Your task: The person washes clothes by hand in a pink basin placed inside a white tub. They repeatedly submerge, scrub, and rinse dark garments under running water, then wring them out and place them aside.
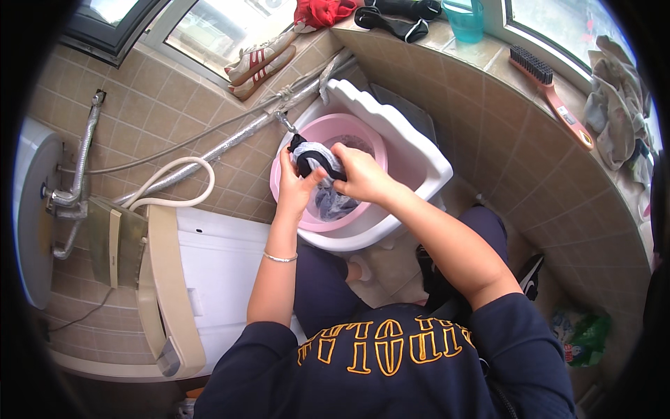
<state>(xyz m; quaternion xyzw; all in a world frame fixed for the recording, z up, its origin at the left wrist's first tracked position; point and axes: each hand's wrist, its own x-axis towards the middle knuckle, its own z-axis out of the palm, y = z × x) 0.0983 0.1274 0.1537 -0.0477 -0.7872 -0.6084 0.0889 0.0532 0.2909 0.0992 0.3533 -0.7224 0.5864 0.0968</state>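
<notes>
A wet black and light grey cloth item (pixel 318 157), perhaps a sock, is bunched between both hands above a pink plastic basin (pixel 380 141). My left hand (pixel 297 183) grips its left side, thumb across the front. My right hand (pixel 364 174) pinches its right side between thumb and fingers. Dark grey cloth (pixel 335 203) lies in sudsy water in the basin. The basin sits inside a white ceramic sink (pixel 426 173), with a metal tap (pixel 286 121) close behind my left hand.
On the ledge are a pink-handled scrubbing brush (pixel 555 97), a teal cup (pixel 465 23), black socks (pixel 392 23), red cloth (pixel 322 13), sneakers (pixel 261 63) and grey cloths (pixel 612 105). A white and beige washing machine (pixel 225 262) stands left of the sink.
</notes>
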